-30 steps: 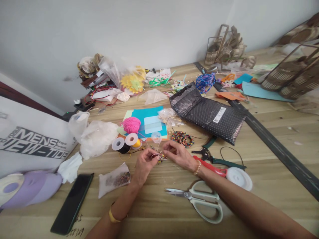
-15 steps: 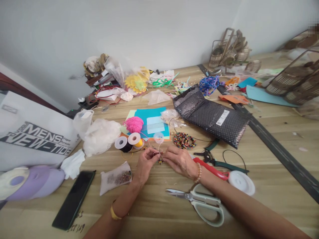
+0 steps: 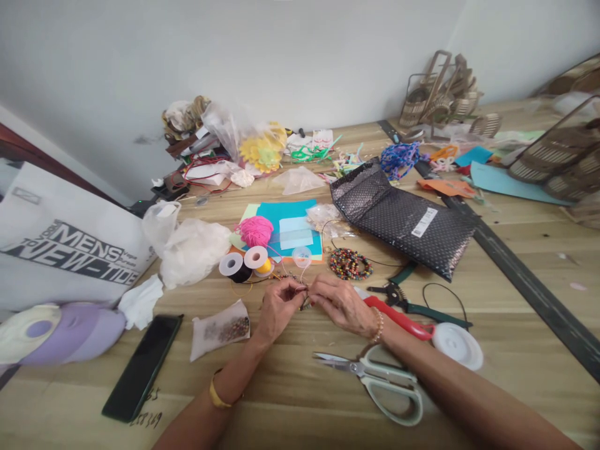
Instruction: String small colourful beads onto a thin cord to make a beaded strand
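My left hand (image 3: pixel 281 307) is closed in a pinch on a thin pale thread. Close beside it my right hand (image 3: pixel 342 304) pinches the same thread, fingertips almost touching the left ones. A few small dark beads (image 3: pixel 305 306) hang just below the fingertips, partly hidden. The thread rises from the fingers toward a small clear round spool (image 3: pixel 301 256). Just beyond my right hand lies a coil of multicoloured beads (image 3: pixel 349 264). A small pouch of beads (image 3: pixel 221 329) lies left of my left hand, and loose beads (image 3: pixel 285 276) are scattered behind it.
Open-handled scissors (image 3: pixel 370 375) lie below my right hand. Under my right forearm are red-handled pliers (image 3: pixel 398 317) and a white spool (image 3: pixel 457 345). Black (image 3: pixel 234 267) and yellow (image 3: pixel 257 259) thread spools, pink yarn (image 3: pixel 255 231), a phone (image 3: pixel 143 367) and a black bubble mailer (image 3: pixel 403 219) surround the hands.
The whole view has shifted slightly, so things appear a little further right. My fingertips have drawn closer together over the thread, and the loop between them shows less.
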Demonstrator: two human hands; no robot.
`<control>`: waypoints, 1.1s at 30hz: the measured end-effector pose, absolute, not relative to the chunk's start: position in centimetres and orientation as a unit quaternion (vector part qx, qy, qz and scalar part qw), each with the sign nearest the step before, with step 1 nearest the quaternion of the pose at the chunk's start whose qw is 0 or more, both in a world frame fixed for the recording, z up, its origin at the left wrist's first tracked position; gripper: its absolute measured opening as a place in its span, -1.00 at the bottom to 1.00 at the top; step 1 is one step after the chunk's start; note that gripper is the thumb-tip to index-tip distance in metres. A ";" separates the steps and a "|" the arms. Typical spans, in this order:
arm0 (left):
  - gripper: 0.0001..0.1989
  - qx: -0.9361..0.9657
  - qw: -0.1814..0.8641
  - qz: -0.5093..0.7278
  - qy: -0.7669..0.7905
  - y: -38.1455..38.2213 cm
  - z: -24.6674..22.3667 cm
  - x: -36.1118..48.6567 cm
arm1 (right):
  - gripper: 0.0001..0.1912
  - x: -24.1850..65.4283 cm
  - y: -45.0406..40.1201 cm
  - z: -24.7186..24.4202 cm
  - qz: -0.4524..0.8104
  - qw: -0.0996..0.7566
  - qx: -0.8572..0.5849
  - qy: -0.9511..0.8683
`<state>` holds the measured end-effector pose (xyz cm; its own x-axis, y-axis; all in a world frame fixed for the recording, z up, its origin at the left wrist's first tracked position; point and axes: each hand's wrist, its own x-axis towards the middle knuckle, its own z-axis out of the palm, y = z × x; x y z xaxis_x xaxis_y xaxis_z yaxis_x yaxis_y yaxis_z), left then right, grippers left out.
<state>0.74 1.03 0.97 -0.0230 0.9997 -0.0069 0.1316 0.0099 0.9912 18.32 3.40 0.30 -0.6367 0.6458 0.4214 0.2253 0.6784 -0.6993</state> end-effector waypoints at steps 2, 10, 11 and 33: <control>-0.90 0.526 0.459 0.467 0.543 1.0 0.9 0.7 | -0.77 18.3 3.4 0.4 0.317 0.339 -0.256 -0.848; -0.87 0.489 0.498 0.457 0.551 1.1 1.4 0.8 | -0.76 18.4 3.5 0.2 0.359 0.372 -0.290 -0.805; -0.86 0.487 0.503 0.457 0.548 1.1 1.4 0.8 | -0.76 18.4 3.6 0.1 0.365 0.372 -0.291 -0.803; -0.95 0.526 0.432 0.488 0.546 0.8 0.7 1.1 | -0.71 18.2 3.4 0.8 0.527 0.252 -0.290 -0.758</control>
<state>1.09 0.76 0.67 -0.0729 0.9965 0.0415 0.1527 -0.0300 0.9878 18.17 3.38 0.80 -0.7051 0.7049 0.0770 0.1743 0.2775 -0.9448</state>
